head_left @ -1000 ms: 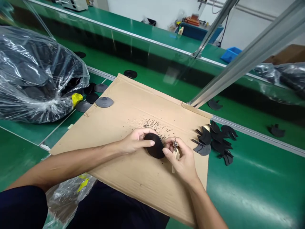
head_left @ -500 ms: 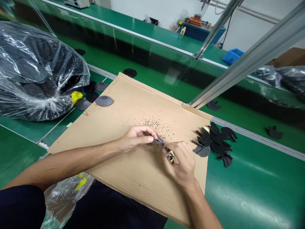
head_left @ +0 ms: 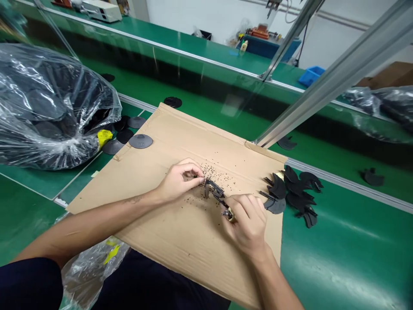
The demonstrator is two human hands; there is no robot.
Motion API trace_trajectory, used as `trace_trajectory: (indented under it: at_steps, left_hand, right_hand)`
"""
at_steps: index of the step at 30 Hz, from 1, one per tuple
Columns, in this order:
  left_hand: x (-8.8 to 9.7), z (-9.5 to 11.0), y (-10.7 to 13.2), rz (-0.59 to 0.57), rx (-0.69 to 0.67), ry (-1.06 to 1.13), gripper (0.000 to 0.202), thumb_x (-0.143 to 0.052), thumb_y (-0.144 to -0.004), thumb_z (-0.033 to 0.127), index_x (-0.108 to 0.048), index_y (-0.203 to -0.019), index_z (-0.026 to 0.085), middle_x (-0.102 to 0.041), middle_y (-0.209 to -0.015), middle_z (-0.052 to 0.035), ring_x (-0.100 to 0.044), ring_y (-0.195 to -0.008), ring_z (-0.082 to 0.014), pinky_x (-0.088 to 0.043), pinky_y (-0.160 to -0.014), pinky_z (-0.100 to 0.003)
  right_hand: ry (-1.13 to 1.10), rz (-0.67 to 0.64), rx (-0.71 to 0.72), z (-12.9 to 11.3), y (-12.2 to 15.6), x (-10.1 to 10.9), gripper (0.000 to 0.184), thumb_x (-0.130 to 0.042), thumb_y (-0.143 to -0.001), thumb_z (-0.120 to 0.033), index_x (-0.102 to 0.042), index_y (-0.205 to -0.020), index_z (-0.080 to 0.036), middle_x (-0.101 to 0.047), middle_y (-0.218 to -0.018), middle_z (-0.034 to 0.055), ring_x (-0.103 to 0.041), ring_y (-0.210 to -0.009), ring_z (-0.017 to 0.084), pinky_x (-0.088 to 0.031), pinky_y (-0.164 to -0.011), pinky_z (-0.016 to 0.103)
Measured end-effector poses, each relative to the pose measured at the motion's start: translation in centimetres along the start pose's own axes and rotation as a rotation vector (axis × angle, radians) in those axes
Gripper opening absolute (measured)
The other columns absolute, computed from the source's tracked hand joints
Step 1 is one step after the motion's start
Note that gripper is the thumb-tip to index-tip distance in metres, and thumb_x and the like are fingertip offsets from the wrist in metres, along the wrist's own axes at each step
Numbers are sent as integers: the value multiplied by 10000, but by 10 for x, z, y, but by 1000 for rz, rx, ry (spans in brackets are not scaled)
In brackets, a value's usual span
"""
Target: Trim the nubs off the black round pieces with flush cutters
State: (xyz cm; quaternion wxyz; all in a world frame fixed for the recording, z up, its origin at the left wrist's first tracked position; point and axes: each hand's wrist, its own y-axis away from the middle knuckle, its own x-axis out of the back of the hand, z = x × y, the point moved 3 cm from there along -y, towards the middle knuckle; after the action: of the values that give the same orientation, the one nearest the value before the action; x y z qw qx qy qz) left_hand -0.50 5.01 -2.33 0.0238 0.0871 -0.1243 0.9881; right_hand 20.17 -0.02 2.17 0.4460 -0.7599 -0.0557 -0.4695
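- Clear bag (head_left: 69, 148) of dark discs (head_left: 40, 105).
- Left hand (head_left: 177, 183): near the black part (head_left: 216, 190); I cannot tell whether its grip holds anything.
- Black part: between the hands, over cardboard (head_left: 187, 129) strewn with specks (head_left: 214, 171).
- Right hand (head_left: 248, 221): grip closed around a small metal tool (head_left: 227, 214).
- Dark pieces (head_left: 298, 199), heaped at the cardboard's right edge.

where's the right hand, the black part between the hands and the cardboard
right hand (head_left: 248, 220): head view, back of the hand
black part (head_left: 216, 189): head view, its middle
cardboard (head_left: 185, 234): head view, bare near area
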Motion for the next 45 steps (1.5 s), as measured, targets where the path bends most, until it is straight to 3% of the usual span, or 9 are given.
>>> trace_trajectory:
  at_steps: [8,13,17,20,23,27,32,39,45]
  left_hand:
    - [-3,1,4,-103,-34,-145,223,-596,-941,268,-794,-1023,205,-690,-968,-83,-630,-895,-183,-501,-786,-297]
    - [-11,-1,4,-203,211,107,432,-522,-981,468,-716,-1244,185,-690,-854,-50,-597,-706,-145,-501,-685,-273]
    - [-21,0,6,-330,317,290,375,-761,-816,451,-745,-1052,159,-721,-886,-60,-640,-776,-159,-514,-719,-264]
    - [-16,-1,-2,-285,300,293,324,-799,-775,404,-739,-962,147,-724,-871,-69,-653,-780,-162,-521,-719,-265]
    - [0,-4,-35,-170,194,185,322,-814,-739,376,-746,-953,145,-745,-940,-93,-678,-833,-186,-542,-759,-288]
    - [18,-10,-117,0,129,-73,303,-791,-733,339,-747,-960,145,-755,-967,-92,-698,-881,-216,-566,-813,-323]
    - [12,-23,-206,47,179,-274,263,-685,-900,305,-692,-1091,125,-711,-1093,-109,-679,-994,-224,-572,-901,-388]
    - [8,-46,-230,-87,249,-578,348,-612,-976,374,-613,-1270,187,-623,-1300,-101,-644,-1113,-232,-575,-937,-438]
    - [-21,-37,-250,-164,151,-654,148,-789,-766,306,-712,-823,194,-757,-990,-91,-664,-1142,-329,-508,-1018,-416]
  right_hand:
    - [32,23,8,3,2,0,159,-536,-870,-55,-604,-932,-185,-646,-776,39,-508,-748,185,-306,-642,327]
    - [88,6,64,-1,3,0,200,-485,-898,-40,-620,-923,-185,-645,-768,37,-496,-746,185,-309,-658,334]
    - [101,4,120,-5,5,-5,235,-459,-935,-22,-620,-885,-186,-656,-786,24,-477,-717,166,-322,-681,327]
    - [92,37,99,-4,7,-6,217,-468,-942,-29,-626,-912,-175,-663,-820,36,-479,-731,169,-324,-679,327]
    - [62,42,44,0,9,-5,169,-513,-903,-48,-624,-936,-171,-665,-868,58,-493,-778,191,-344,-699,337]
    - [30,39,-17,6,13,-4,188,-581,-815,-42,-608,-931,-187,-652,-891,56,-498,-796,204,-369,-736,348]
    - [35,15,-64,10,20,-7,229,-669,-755,-61,-572,-902,-207,-639,-894,33,-511,-825,202,-378,-754,345]
    - [77,-108,-111,7,27,-14,214,-745,-804,-218,-566,-920,-218,-627,-919,16,-508,-893,197,-381,-770,350]
    - [98,-127,-60,-1,25,-14,154,-680,-867,-289,-597,-968,-207,-644,-946,38,-501,-880,201,-409,-772,358]
